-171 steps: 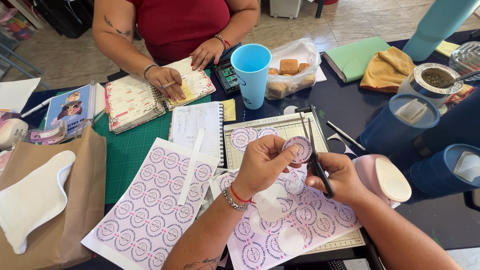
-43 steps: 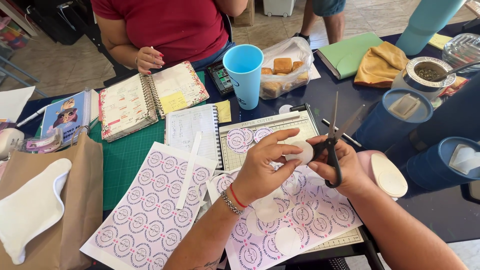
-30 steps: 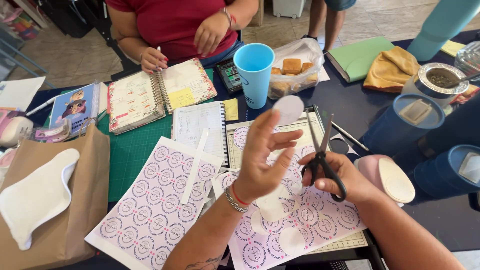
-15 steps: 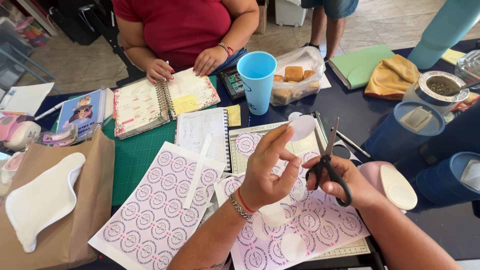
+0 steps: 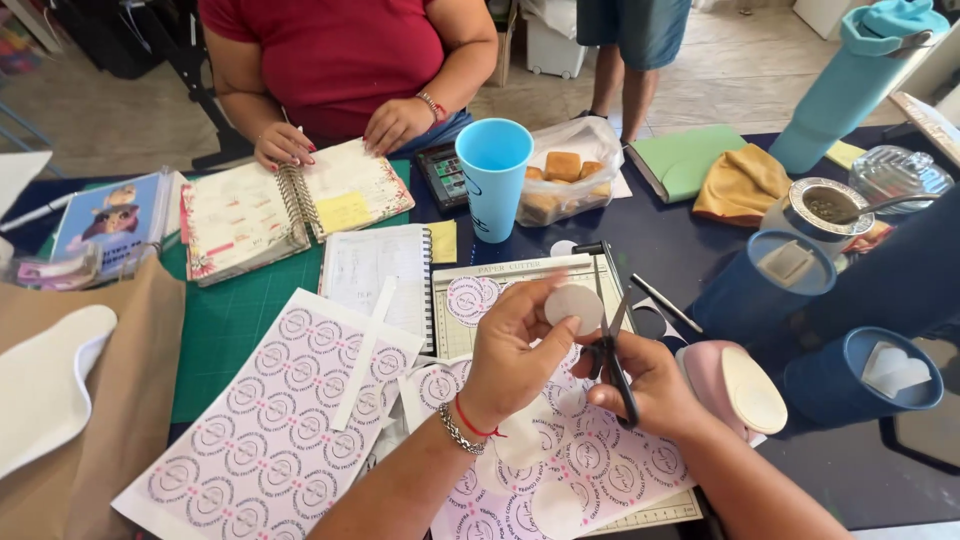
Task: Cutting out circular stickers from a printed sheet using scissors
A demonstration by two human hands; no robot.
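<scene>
My left hand (image 5: 516,352) pinches a small round paper cutout (image 5: 573,308) between thumb and fingers, just above the table. My right hand (image 5: 643,385) grips black-handled scissors (image 5: 608,345) with the blades pointing up beside the cutout. Under both hands lies a pink-printed sticker sheet (image 5: 600,472) with several round holes cut out of it, resting on a paper cutter board (image 5: 512,277). A second, uncut sheet of round stickers (image 5: 270,410) lies to the left on the green cutting mat (image 5: 235,322).
Across the table a person in a red top rests both hands on an open spiral planner (image 5: 285,210). A blue cup (image 5: 493,175), a bag of biscuits (image 5: 565,182), a notepad (image 5: 375,272), a pink container (image 5: 735,385), blue cups (image 5: 860,375) and a brown paper bag (image 5: 90,400) surround the work.
My left hand lowered the round cutout from its raised position back to beside the scissors. The person opposite moved their hands onto the planner.
</scene>
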